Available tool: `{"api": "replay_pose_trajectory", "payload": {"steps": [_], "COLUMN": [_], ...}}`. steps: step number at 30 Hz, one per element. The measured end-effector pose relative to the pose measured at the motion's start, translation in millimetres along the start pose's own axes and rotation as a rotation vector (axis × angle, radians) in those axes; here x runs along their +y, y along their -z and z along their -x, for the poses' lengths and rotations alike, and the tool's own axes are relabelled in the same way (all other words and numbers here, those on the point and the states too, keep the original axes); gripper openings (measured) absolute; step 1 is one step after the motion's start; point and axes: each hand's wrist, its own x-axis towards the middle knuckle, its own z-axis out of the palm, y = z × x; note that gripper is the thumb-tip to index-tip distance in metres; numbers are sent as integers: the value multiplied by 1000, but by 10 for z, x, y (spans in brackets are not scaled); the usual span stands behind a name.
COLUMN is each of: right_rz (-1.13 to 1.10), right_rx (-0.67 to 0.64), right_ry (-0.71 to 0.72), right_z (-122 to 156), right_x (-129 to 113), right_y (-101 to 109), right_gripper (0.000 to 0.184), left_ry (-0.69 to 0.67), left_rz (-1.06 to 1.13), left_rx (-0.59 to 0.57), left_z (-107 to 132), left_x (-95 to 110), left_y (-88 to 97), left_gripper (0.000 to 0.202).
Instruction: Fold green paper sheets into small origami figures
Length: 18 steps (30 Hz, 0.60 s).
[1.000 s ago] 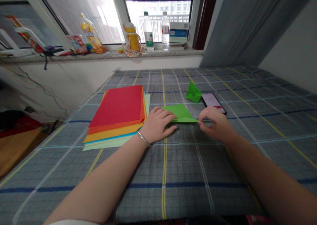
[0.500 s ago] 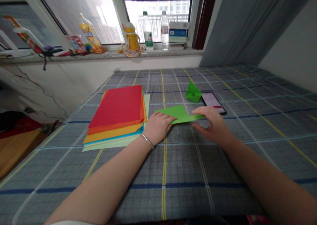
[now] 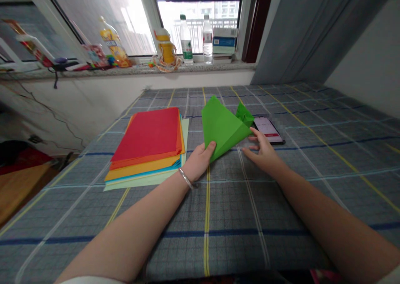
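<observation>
A folded sheet of green paper is tilted up off the cloth, its pointed end toward the right. My left hand grips its lower left corner, thumb on top and fingers hidden behind. With fingers apart, my right hand is at the paper's right tip; whether a fingertip touches it is hard to tell. Behind that tip stands a small folded green paper shape, partly covered by the sheet. A phone with a lit screen lies just beyond my right hand.
Left of my hands lies a stack of coloured paper, red on top. A plaid cloth covers the surface. Along the windowsill stand bottles, a yellow drinking flask and boxes.
The green paper has gone from lying nearly flat to tilted up, with its broad face showing. My left hand has turned to pinch its corner; my right fingers have spread.
</observation>
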Motion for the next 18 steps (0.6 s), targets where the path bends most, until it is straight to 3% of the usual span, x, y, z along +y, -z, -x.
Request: {"api": "replay_pose_trajectory", "payload": {"steps": [5, 8, 15, 18], "right_rz": [-220, -260, -383, -460], "right_rx": [43, -8, -170, -198], "right_ry": [-187, -229, -196, -158], "right_z": [-58, -87, -53, -50], "right_x": [9, 19, -38, -91], "right_y": [-3, 20, 5, -2], "right_gripper": [90, 82, 39, 34], "left_ry": [180, 204, 247, 203], "left_rz": [567, 713, 587, 463], "left_rx": [-58, -77, -156, -178], "left_z": [-22, -23, -16, -19], "left_x": [-6, 43, 45, 9], "left_y": [-77, -78, -40, -35], "left_gripper": [38, 37, 47, 53]}}
